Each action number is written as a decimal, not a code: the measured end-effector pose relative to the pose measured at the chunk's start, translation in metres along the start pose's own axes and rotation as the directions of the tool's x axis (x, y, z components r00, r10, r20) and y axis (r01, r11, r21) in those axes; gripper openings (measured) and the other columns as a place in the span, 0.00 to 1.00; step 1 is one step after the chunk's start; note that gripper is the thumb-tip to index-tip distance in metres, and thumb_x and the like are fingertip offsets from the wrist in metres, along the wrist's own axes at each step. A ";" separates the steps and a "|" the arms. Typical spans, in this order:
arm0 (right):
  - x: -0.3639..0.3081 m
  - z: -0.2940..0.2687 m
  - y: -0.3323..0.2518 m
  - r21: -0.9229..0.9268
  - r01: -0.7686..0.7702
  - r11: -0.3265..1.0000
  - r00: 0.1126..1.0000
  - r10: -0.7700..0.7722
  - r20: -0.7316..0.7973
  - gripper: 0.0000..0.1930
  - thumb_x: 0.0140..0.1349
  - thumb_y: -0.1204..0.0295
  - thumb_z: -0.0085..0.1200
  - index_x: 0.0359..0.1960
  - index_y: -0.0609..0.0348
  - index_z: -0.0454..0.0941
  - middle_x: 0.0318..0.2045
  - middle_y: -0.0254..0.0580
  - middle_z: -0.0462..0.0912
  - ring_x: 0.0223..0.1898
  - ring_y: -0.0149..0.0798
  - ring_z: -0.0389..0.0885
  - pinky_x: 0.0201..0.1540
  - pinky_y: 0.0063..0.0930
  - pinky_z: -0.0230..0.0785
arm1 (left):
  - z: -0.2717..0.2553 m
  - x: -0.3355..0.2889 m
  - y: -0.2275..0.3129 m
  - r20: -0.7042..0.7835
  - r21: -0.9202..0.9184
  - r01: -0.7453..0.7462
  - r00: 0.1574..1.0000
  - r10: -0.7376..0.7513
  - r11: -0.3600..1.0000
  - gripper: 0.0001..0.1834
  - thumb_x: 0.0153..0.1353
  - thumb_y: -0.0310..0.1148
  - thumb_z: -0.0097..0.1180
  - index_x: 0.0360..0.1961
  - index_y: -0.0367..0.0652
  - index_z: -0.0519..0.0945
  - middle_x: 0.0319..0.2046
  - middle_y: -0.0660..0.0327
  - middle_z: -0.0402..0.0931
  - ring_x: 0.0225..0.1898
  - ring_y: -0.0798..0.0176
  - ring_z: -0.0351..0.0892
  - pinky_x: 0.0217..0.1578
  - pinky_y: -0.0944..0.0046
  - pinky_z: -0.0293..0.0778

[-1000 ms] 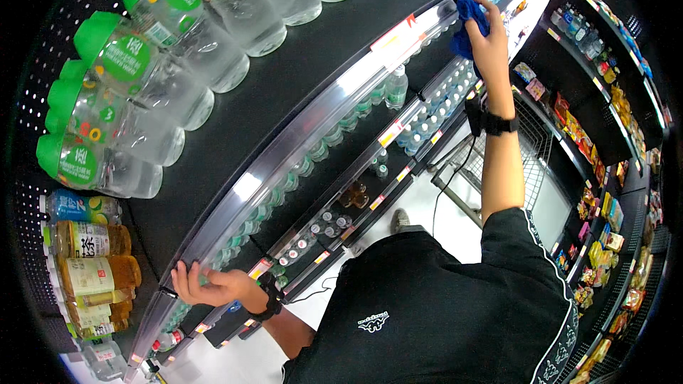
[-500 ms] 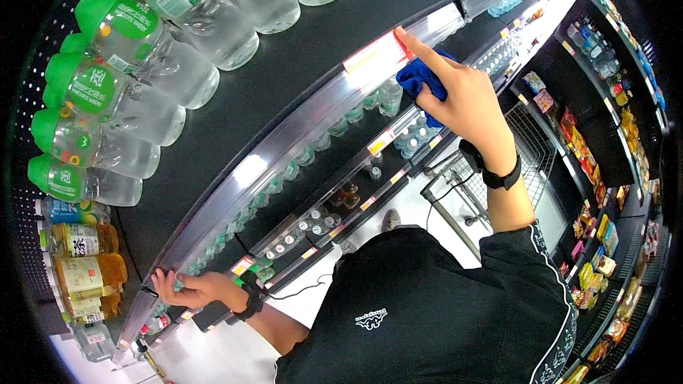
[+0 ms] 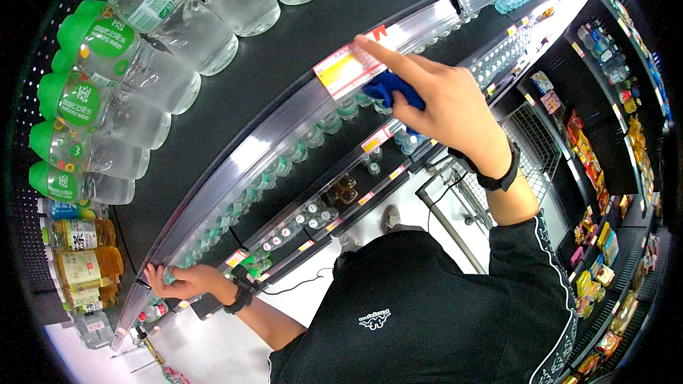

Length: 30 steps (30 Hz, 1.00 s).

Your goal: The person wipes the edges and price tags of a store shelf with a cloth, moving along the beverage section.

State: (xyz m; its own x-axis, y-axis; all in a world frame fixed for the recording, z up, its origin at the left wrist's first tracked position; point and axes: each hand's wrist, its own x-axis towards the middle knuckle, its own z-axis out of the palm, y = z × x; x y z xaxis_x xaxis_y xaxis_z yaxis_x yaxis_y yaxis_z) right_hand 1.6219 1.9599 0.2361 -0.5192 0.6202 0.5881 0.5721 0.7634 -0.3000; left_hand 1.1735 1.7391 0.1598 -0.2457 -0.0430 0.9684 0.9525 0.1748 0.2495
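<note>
My right hand [image 3: 448, 103] holds a blue cloth [image 3: 397, 91] bunched under its thumb and curled fingers. Its outstretched index finger touches a red, white and yellow price label [image 3: 347, 71] on the shelf's clear front strip [image 3: 249, 149]. Down at the strip's near-left end, my left hand [image 3: 181, 282] has its fingers bent over the shelf edge. Behind the strip, on the black shelf, lies a row of large clear water bottles with green caps and labels [image 3: 188, 35]. Part of the cloth is hidden by my right hand.
Tea bottles with amber contents [image 3: 89, 270] lie at the left end. Lower shelves hold rows of small bottles [image 3: 313, 139]. A wire basket cart [image 3: 530, 142] stands right of my arm; beyond it, shelves carry packaged snacks [image 3: 583, 149]. A black cable [image 3: 295, 284] crosses the white floor.
My right hand has moved left with the cloth, its fingertip sliding farther over the price label. The view has shifted slightly. My left hand stays on the shelf edge.
</note>
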 end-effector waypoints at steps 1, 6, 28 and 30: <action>0.000 0.001 -0.003 0.002 0.009 1.000 0.999 -0.009 0.036 0.42 0.57 0.73 0.57 0.78 0.33 0.65 0.31 0.45 0.86 0.25 0.47 0.84 0.32 0.40 0.79 | -0.001 0.000 0.002 0.002 0.016 -0.008 1.000 0.008 1.000 0.08 0.70 0.28 0.47 0.40 0.34 0.76 0.54 0.47 0.78 0.62 0.45 0.76 0.68 0.41 0.64; 0.003 0.003 -0.013 0.043 0.021 0.999 0.988 -0.027 0.154 0.44 0.57 0.73 0.57 0.78 0.30 0.64 0.29 0.45 0.85 0.25 0.46 0.85 0.29 0.38 0.78 | -0.001 0.001 0.005 -0.008 0.012 0.040 0.999 -0.040 0.999 0.07 0.64 0.25 0.45 0.39 0.36 0.75 0.55 0.48 0.78 0.63 0.45 0.75 0.70 0.40 0.63; -0.482 -0.009 -0.056 -0.526 -0.827 0.200 -0.017 0.926 0.378 0.31 0.62 0.58 0.60 0.68 0.49 0.77 0.50 0.58 0.88 0.50 0.57 0.88 0.54 0.46 0.81 | 0.013 -0.285 0.194 0.783 -0.094 0.865 -0.242 0.572 0.494 0.18 0.76 0.32 0.54 0.63 0.37 0.74 0.55 0.53 0.81 0.49 0.59 0.83 0.53 0.59 0.77; -0.522 0.003 -0.063 -0.538 -0.829 0.153 -0.111 0.898 0.426 0.32 0.60 0.58 0.60 0.68 0.48 0.78 0.54 0.58 0.86 0.53 0.58 0.86 0.58 0.47 0.79 | 0.025 -0.370 0.210 0.719 -0.056 0.783 -0.399 0.569 0.620 0.30 0.78 0.43 0.52 0.74 0.40 0.63 0.62 0.43 0.75 0.52 0.52 0.84 0.54 0.56 0.77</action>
State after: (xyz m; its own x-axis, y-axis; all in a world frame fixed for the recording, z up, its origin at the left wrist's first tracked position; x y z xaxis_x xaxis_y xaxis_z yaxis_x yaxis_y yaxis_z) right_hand 1.8549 1.5889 -0.0544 0.3004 0.6937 -0.6546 0.8597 -0.4942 -0.1292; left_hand 1.4600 1.8158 -0.1462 0.5102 0.8242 -0.2456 0.4080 0.0194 0.9128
